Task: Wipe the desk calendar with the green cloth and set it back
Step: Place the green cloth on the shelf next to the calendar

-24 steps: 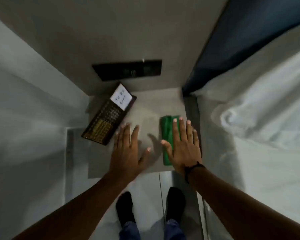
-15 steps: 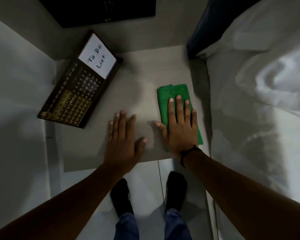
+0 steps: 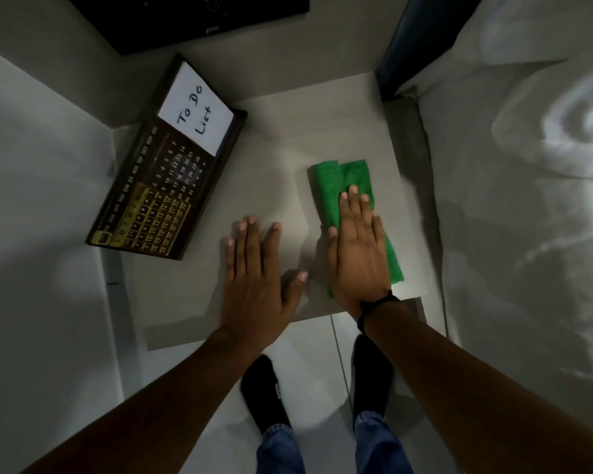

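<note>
The dark desk calendar [image 3: 158,186], with gold number tiles and a white "To Do List" note, leans at the back left of a small grey bedside table [image 3: 274,155]. A folded green cloth [image 3: 336,186] lies on the table's right side. My right hand [image 3: 356,248] rests flat on the near half of the cloth, fingers straight and not curled around it. My left hand [image 3: 257,268] lies flat on the bare tabletop, palm down, fingers apart, just right of the calendar's near corner and not touching it.
A bed with rumpled white sheets [image 3: 528,200] fills the right side, with a dark blue headboard [image 3: 411,39] behind it. A black panel [image 3: 192,18] hangs on the wall above the table. White walls close in on the left. My feet in black socks [image 3: 264,395] stand on the tiled floor.
The view has tilted down and closer to the table. My right hand has slid slightly back along the cloth. My left hand stays flat on the tabletop.
</note>
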